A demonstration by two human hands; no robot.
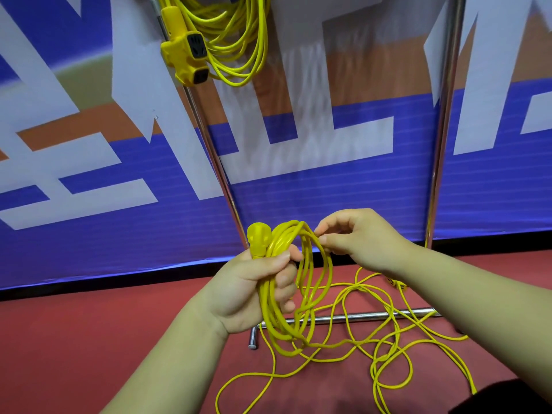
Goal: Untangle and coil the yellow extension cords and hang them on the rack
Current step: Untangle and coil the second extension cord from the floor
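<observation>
My left hand (254,288) grips a small coil of yellow extension cord (286,318), with its yellow plug (259,239) sticking up above my thumb. Just to the right, my right hand (355,237) pinches a loop of the same cord at the top of the coil. The loose remainder of the cord (385,348) lies in tangled loops on the red floor below my hands. A second yellow cord (239,37) hangs coiled at the top of the rack, its yellow socket block (188,52) dangling on the left.
The chrome rack has a left upright (209,144), a right upright (445,130) and a base bar (346,317) on the red floor (89,339). A blue, white and orange banner (89,174) stands right behind it.
</observation>
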